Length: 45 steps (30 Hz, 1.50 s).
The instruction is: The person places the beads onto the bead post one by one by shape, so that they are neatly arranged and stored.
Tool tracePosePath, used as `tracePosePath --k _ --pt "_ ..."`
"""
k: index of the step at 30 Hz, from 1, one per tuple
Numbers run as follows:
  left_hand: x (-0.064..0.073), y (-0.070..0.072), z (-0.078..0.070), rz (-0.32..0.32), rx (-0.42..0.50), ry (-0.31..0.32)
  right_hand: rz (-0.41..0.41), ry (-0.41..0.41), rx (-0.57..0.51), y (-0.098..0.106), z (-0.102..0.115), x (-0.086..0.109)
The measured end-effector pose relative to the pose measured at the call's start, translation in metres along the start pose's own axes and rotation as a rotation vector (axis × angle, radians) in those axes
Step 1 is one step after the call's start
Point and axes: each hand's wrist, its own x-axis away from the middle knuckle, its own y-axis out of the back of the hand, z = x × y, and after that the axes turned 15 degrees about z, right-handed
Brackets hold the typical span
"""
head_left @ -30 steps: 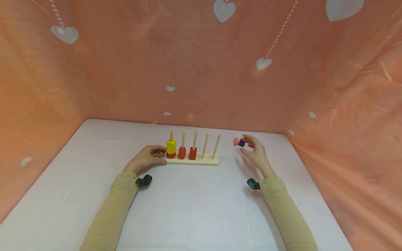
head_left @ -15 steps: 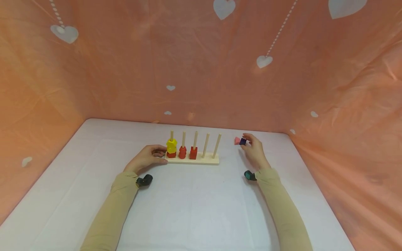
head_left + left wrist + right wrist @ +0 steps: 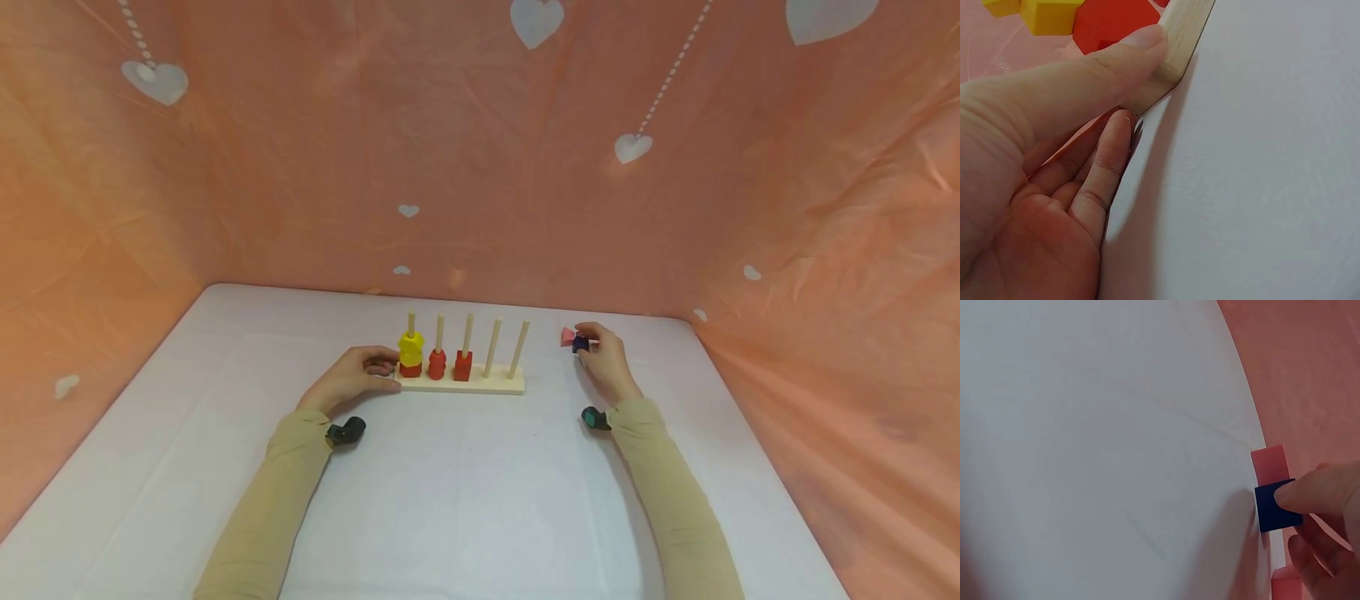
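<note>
My left hand [image 3: 350, 379] holds the left end of a wooden peg stand [image 3: 487, 383]. In the left wrist view its thumb [image 3: 1129, 62] presses on the base's edge, and the other fingers lie by the end face. On the stand's leftmost peg, yellow blocks [image 3: 410, 348] sit above a red block [image 3: 410, 370]. A rounded red block [image 3: 437, 365] and a square red block [image 3: 462, 367] are on the second and third pegs. My right hand [image 3: 607, 362] pinches a dark blue block [image 3: 1275, 506] with the thumb across its face. A pink block [image 3: 1269, 464] is close beside it.
Another pink block [image 3: 1286, 587] shows at the bottom of the right wrist view. The two right-hand pegs [image 3: 519, 350] are bare. A white cloth [image 3: 465, 500] covers the table, with an orange heart-patterned curtain [image 3: 480, 167] round its back and sides.
My right thumb has come in from apart, and the hand now pinches the dark blue block. The block has shifted slightly toward me. My left hand stays on the stand.
</note>
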Motion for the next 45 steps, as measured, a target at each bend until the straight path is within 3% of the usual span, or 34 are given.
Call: tracePosePath --k 5,9,17,25,37,45 --pt "-0.001 0.001 0.000 -0.003 -0.006 -0.010 0.042 -0.039 -0.004 0.001 0.001 0.003" --pt "-0.001 0.001 0.001 0.000 -0.002 -0.018 0.064 -0.026 0.016 0.001 -0.001 0.005" --pt "0.000 0.000 0.001 0.003 0.011 -0.008 0.070 -0.061 0.030 0.001 -0.006 0.010" --pt "-0.001 0.000 0.000 0.005 0.019 -0.006 0.017 -0.031 -0.008 0.006 0.000 0.013" --pt "-0.001 0.001 0.001 0.002 0.014 -0.018 -0.127 0.326 -0.001 0.023 0.059 0.013" --pt "0.001 0.001 0.000 0.009 0.016 -0.020 -0.106 0.458 -0.093 0.018 0.125 0.025"
